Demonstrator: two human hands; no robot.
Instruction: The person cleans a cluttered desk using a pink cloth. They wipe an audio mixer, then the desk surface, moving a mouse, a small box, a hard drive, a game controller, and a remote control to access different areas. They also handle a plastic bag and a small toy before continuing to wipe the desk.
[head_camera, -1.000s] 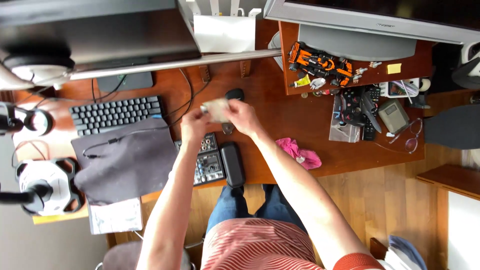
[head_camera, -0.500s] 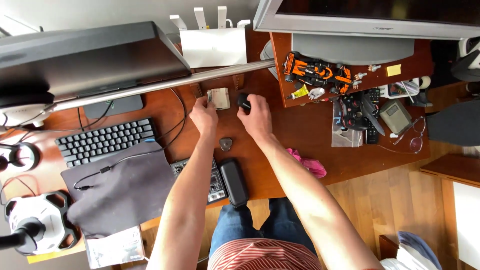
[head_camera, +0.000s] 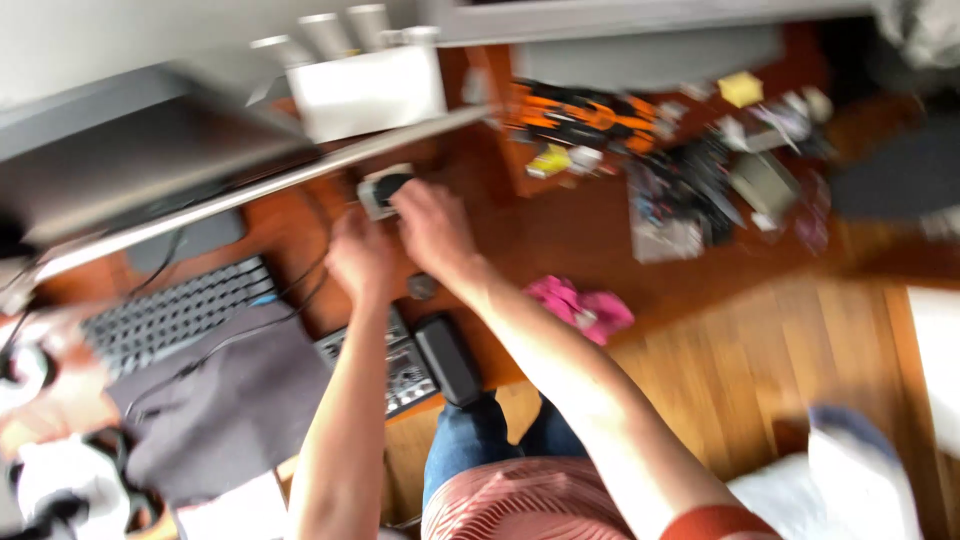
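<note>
The picture is blurry. Both hands reach to the back edge of the brown wooden worktop (head_camera: 560, 230). The right hand (head_camera: 432, 222) lies on a small dark rounded mouse (head_camera: 385, 188). The left hand (head_camera: 358, 255) is just beside it. I cannot tell how the fingers are set.

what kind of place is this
Most likely a home desk or hobby workstation: a wooden desk with a keyboard, a small audio mixer and a clutter of small tools and parts. Both hands reach toward a dark mouse-like thing.
</note>
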